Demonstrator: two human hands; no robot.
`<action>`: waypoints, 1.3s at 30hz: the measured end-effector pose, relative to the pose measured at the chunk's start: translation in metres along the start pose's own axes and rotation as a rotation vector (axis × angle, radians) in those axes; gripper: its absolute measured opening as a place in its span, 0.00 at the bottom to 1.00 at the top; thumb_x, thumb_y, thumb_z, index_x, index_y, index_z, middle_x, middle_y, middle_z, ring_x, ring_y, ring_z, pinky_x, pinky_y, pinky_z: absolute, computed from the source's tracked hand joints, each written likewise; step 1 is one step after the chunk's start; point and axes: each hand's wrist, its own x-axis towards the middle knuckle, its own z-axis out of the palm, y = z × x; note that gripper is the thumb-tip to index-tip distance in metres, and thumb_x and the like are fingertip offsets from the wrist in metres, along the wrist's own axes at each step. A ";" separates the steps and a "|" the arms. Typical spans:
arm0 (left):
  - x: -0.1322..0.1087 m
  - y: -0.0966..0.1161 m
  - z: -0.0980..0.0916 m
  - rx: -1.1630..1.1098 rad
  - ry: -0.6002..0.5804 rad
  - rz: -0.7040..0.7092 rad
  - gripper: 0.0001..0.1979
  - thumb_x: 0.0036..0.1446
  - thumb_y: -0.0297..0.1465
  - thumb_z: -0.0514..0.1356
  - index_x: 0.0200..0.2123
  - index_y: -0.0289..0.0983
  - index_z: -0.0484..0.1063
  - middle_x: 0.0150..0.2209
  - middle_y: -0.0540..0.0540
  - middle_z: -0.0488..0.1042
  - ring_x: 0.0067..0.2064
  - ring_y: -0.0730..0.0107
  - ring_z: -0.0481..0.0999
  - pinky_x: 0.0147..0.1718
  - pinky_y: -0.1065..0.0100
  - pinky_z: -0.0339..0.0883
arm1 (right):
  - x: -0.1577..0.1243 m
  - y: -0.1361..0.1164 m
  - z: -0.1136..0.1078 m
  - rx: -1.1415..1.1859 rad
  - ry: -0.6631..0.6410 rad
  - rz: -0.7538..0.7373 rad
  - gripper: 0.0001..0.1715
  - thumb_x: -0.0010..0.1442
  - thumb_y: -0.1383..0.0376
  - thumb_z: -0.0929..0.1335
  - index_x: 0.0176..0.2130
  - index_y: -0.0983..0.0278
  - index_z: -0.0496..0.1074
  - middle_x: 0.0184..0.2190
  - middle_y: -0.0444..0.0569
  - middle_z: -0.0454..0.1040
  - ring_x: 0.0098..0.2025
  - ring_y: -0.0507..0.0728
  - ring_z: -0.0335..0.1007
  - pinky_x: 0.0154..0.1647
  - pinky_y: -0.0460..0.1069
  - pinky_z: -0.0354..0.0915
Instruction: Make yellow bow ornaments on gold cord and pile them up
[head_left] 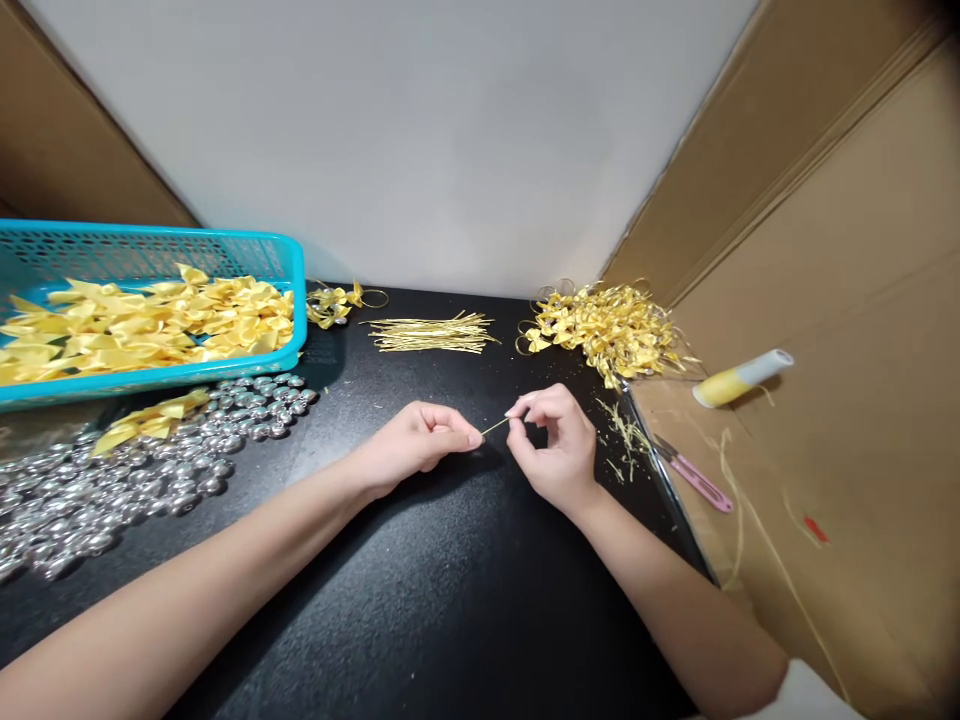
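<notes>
Gold wire spans the gap between the left hand and the right hand, each pinching it, over the middle of a black worktop. A pale wall closes the far side; brown cardboard stands left and right. Far left, a turquoise basket holds piled yellow bows; silver beads lie on its near side.

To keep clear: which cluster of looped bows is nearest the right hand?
The large heap beyond the right hand; the small cluster is by the basket.
</notes>
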 end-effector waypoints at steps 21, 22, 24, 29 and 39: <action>0.004 0.007 0.012 -0.099 -0.082 0.220 0.09 0.51 0.35 0.67 0.30 0.33 0.80 0.27 0.48 0.79 0.29 0.74 0.75 0.35 0.72 0.69 | 0.030 -0.016 -0.016 -0.047 -0.292 -0.061 0.10 0.56 0.76 0.67 0.32 0.60 0.68 0.30 0.43 0.69 0.35 0.53 0.68 0.38 0.50 0.67; 0.005 0.006 0.013 -0.122 -0.082 0.200 0.09 0.50 0.35 0.68 0.29 0.33 0.79 0.26 0.49 0.79 0.27 0.76 0.74 0.32 0.73 0.68 | 0.030 -0.018 -0.017 -0.056 -0.305 -0.055 0.10 0.56 0.76 0.67 0.32 0.61 0.68 0.30 0.43 0.70 0.36 0.53 0.69 0.38 0.50 0.67; 0.005 0.003 0.016 -0.161 -0.072 0.166 0.09 0.48 0.34 0.69 0.27 0.32 0.79 0.25 0.49 0.78 0.25 0.78 0.72 0.29 0.75 0.67 | 0.031 -0.020 -0.025 -0.087 -0.333 -0.047 0.09 0.57 0.75 0.66 0.33 0.61 0.69 0.32 0.44 0.71 0.37 0.54 0.69 0.40 0.50 0.66; 0.005 0.001 0.021 -0.250 -0.037 0.095 0.09 0.46 0.34 0.70 0.26 0.33 0.78 0.25 0.49 0.78 0.25 0.79 0.72 0.28 0.76 0.67 | 0.026 -0.015 -0.082 -0.417 -0.319 0.133 0.04 0.58 0.69 0.69 0.36 0.62 0.71 0.36 0.48 0.73 0.40 0.57 0.70 0.43 0.52 0.66; 0.005 -0.002 0.026 -0.191 -0.012 0.098 0.09 0.45 0.35 0.70 0.24 0.35 0.79 0.23 0.50 0.78 0.25 0.79 0.72 0.29 0.77 0.67 | -0.036 0.013 -0.188 -1.325 -0.567 0.381 0.16 0.60 0.54 0.68 0.40 0.62 0.77 0.40 0.52 0.74 0.43 0.64 0.65 0.38 0.55 0.57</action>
